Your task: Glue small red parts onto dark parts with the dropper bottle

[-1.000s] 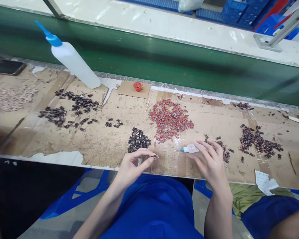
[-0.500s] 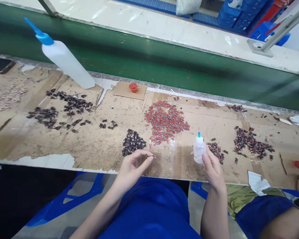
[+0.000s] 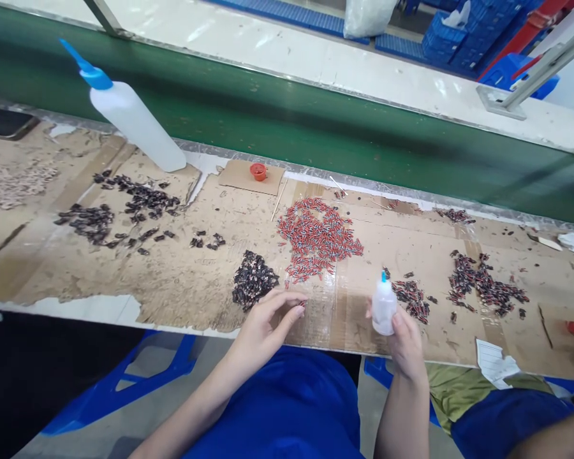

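Note:
My left hand (image 3: 268,322) pinches a tiny dark part (image 3: 302,305) between thumb and fingertips, just in front of a black pile of small parts (image 3: 253,280). My right hand (image 3: 404,341) grips a small white squeeze bottle (image 3: 383,306) with a blue tip, held upright near the table's front edge. Between and beyond the hands lies a heap of red parts (image 3: 318,237). A small mixed dark-red pile (image 3: 411,298) sits just right of the bottle.
A large white bottle (image 3: 129,121) with a blue nozzle leans at the back left. An orange cap (image 3: 257,171) rests on a cardboard piece. More dark piles (image 3: 124,210) lie left, another (image 3: 483,284) right. A green conveyor belt (image 3: 316,127) runs behind. Another person's arm (image 3: 555,433) is at lower right.
My right hand picked the small bottle up from lying on the table and now holds it upright. My left hand kept its pinch and barely moved.

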Tool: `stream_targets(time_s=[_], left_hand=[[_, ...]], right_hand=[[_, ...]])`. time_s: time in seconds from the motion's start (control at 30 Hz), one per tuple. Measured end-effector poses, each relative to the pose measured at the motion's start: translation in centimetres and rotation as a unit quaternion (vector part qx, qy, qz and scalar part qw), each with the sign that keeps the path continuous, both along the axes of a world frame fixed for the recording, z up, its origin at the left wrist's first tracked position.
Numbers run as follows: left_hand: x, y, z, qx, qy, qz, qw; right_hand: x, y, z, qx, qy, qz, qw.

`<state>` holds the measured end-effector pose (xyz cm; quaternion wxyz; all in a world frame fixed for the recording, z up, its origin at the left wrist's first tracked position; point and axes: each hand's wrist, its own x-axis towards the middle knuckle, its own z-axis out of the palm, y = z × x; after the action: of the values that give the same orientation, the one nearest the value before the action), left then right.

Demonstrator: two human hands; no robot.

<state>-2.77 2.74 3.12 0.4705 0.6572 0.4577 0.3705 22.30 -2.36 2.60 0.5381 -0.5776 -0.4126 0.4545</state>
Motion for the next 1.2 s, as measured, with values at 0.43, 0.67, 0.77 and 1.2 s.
stream_targets(time_s=[0.43,0.67,0.77,1.2], left_hand=[[5.3,0.4,-0.4,-0.033,0.017,-0.099,0.994],[7.3,-0.1,0.3,-0.027,-0.01,-0.136,0.99],[6.8,-0.4,0.7,-0.063,-0.047,-0.135,0.988],[4.9,-0.9,2.1,-0.001,-0.04,-0.133,0.99]], right_hand=[[4.4,-2.9,2.6,0.131,0.195,-0.262,0.936],[4.9,-4.1,2.2,0.15,0.215,-0.324,0.909],[4.1,-4.0,2.0,0.128,0.236,-0.315,0.91],[-0.1,-2.0,1.4,0.098,0.15,-0.217,0.96]])
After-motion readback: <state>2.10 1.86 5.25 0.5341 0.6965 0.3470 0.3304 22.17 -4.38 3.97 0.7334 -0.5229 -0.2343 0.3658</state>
